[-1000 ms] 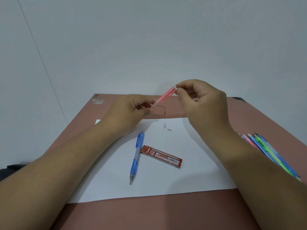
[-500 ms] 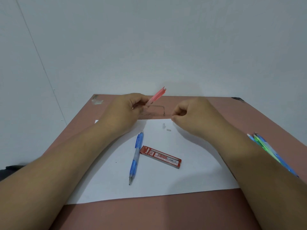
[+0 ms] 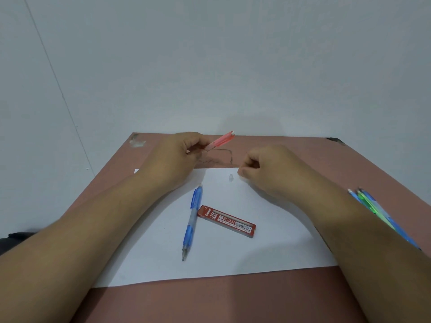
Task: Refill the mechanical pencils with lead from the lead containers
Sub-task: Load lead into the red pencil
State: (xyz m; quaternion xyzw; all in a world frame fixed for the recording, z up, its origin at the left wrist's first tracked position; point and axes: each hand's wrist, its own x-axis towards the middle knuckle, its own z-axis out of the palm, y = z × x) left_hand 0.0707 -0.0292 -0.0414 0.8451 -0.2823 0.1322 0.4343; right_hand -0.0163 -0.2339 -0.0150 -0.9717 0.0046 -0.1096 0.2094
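Left hand (image 3: pixel 173 157) gripping pink pencil (image 3: pixel 221 141), tilted up toward far edge of table (image 3: pixel 303 150). Right hand (image 3: pixel 263 171) curled at far edge of paper (image 3: pixel 233 252), beside small clear cap (image 3: pixel 231 177). Blue pencil (image 3: pixel 191 221) touching red lead container (image 3: pixel 226 221) mid-paper.

Pink pencil (image 3: pixel 221 140) tilted; lead case (image 3: pixel 226 221) flat (red)

**A brown table, a white sheet, a pale wall**

A reddish-brown table (image 3: pixel 210 304) fills the lower part of the view. A white sheet of paper (image 3: pixel 233 257) lies flat on it, its near edge running slightly askew to the table's front. On the bare tabletop just beyond the paper's far edge there are dark pencil scribbles (image 3: pixel 224 157). At the far left corner of the table sits a pale scuffed patch (image 3: pixel 137 142). Behind the table rises a plain grey-white wall (image 3: pixel 210 66), crossed at the left by a thin slanting seam (image 3: pixel 58 82).
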